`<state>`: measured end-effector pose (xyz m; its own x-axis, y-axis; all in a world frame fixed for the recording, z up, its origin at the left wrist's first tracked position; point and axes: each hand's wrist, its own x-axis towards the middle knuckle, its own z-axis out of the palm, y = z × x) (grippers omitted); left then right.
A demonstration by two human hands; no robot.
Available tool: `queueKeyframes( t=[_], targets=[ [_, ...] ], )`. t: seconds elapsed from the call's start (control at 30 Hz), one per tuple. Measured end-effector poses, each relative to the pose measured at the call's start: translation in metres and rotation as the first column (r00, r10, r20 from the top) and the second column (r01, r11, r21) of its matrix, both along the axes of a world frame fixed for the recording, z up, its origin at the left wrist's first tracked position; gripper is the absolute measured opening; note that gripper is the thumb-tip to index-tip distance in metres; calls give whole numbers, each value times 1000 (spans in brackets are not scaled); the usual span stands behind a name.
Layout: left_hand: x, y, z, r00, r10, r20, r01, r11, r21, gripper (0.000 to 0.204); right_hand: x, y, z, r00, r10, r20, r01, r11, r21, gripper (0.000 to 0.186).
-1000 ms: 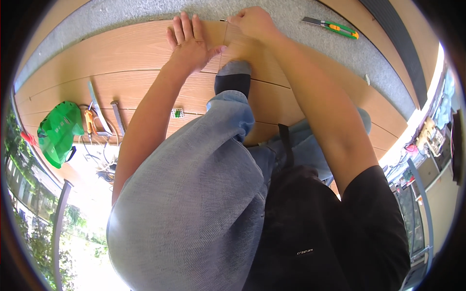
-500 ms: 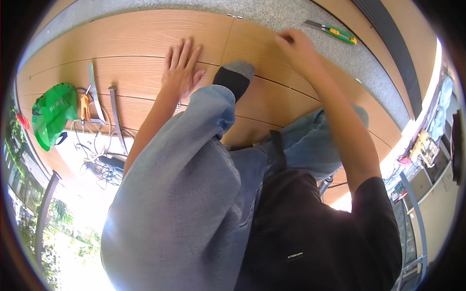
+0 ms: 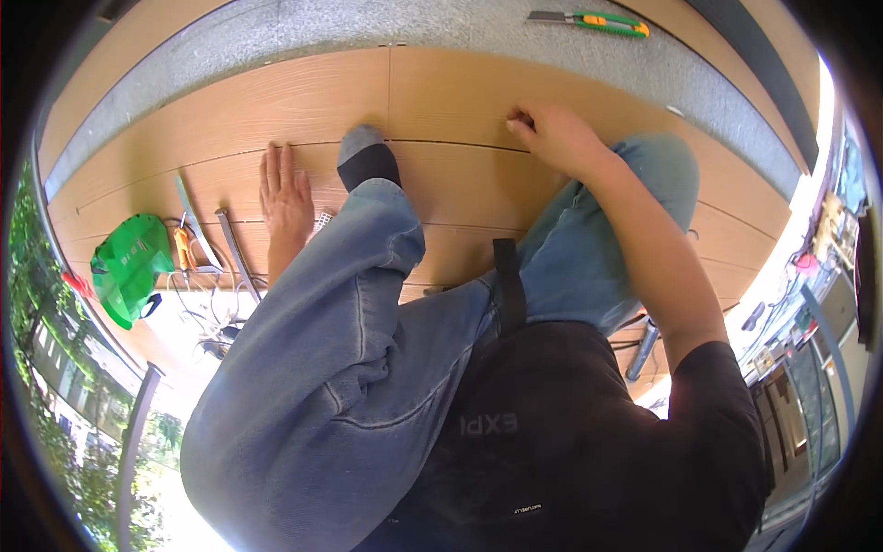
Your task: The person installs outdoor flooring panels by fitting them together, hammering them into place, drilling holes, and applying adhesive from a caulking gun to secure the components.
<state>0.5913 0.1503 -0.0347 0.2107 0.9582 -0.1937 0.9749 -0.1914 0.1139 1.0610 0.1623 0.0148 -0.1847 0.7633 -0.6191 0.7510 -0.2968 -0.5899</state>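
My left hand (image 3: 287, 198) rests fingers-out on the brown wood-grain planks (image 3: 451, 92), left of my socked foot (image 3: 368, 158). A small white grid piece (image 3: 322, 221) is partly visible beside it. My right hand (image 3: 552, 138) is over the planks near my bent knee (image 3: 662, 170), its fingers curled; what they hold, if anything, is hidden. A green-and-orange utility knife (image 3: 612, 25) lies beyond the planks on the speckled grey surface (image 3: 294, 37).
At left lie a green bag (image 3: 129, 267), an orange-handled tool (image 3: 183, 248), metal bars (image 3: 235, 248) and tangled cables. A dark cylindrical tool (image 3: 641, 354) lies right of my body. A railing (image 3: 138, 432) and foliage (image 3: 46, 350) are at lower left.
Both hands have moved back from the plank's far edge, the left also leftward, the right rightward. My foot has shifted left, and my right knee shows higher in the view.
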Motion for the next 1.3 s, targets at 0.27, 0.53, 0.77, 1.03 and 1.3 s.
queueKeyframes(
  t=[0.27,0.53,0.77,1.03,1.3],
  targets=[
    [13,3,0,997,79,25,-79,997,-5,58,-21,1,-17,986,156,-62,-158,987,-31,29],
    [112,20,44,758,-645,99,652,755,-75,59,-16,1,-34,987,105,-118,-114,990,-77,29],
    [136,42,66,564,-747,351,534,6,-846,63,2,6,-30,995,-80,-66,71,990,-124,29],
    [101,21,53,669,-664,334,743,606,-284,50,-12,26,-32,998,-20,68,24,997,-67,29],
    [82,3,75,798,132,589,215,850,-481,29,-11,19,-30,1000,-6,0,6,999,-32,32]
  ],
)
